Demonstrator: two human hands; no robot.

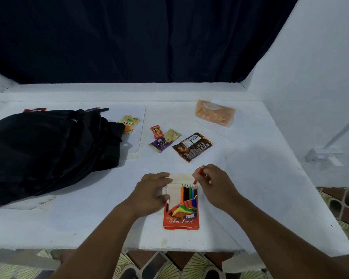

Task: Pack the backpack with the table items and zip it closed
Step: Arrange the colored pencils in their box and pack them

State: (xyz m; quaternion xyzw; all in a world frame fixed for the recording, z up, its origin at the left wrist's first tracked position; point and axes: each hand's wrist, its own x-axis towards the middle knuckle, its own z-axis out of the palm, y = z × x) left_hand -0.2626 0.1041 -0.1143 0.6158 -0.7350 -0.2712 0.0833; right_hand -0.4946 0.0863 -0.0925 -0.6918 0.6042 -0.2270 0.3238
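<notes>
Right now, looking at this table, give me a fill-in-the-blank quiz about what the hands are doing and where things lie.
1. The right hand pinches a ____ pencil.
2. The left hand rests on the white ruled notepad beside the orange cardboard box printed "Colour ____".
3. The black fabric backpack lies on the table's ____ side.
4. The purple wrapper reads "Layer ____".

Missing words: red; Pencils; left; Cake

backpack (48, 152): black, slumped flat at far left. pencil box (181, 215): orange, open, near front edge, six pencils (188, 193) standing out. red pencil (197, 175): tilted above box. snack packets: yellow (129, 123) touching backpack; red (157, 132), pale yellow (172, 135), purple (159, 145) clustered mid-tabletop; brown (192, 146) just beside. tissue pack (215, 113): orange, far right.
</notes>
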